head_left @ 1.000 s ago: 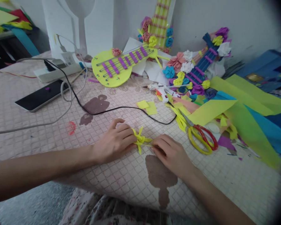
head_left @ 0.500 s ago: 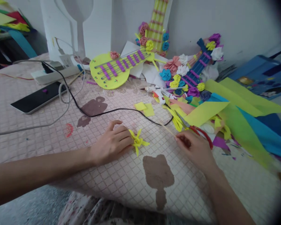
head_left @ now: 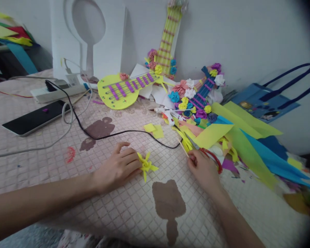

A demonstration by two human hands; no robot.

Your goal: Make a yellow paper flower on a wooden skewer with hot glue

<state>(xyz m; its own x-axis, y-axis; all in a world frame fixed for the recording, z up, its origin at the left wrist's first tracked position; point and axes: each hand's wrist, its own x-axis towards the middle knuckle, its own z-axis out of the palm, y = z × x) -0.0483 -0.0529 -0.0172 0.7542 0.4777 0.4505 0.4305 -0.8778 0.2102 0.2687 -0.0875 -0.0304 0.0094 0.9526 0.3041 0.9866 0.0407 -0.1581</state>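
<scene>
Head view shows both of the person's hands on the near side of a glue gun [head_left: 169, 118], over a quilted cloth [head_left: 134, 213]. Nearer than the gun and to its left lies a yellow paper star [head_left: 146, 165]; the left hand [head_left: 120, 167] has its curved fingers at the star's left edge, but whether they pinch or only press it cannot be told. Nearer than the gun and to its right, the right hand [head_left: 203, 167] has thumb and fingers closed on a thin stick [head_left: 184, 148]. Red-handled scissors [head_left: 215, 159], partly hidden, are just beside that hand.

Well to the right of the gun and beyond it, a blue bag [head_left: 263, 103] leans with its handles up; its inside cannot be seen. Far left of the gun, a power strip [head_left: 38, 96] holds plugs. A black slab [head_left: 36, 117], also left of the gun, carries a purple scrap [head_left: 45, 110].
</scene>
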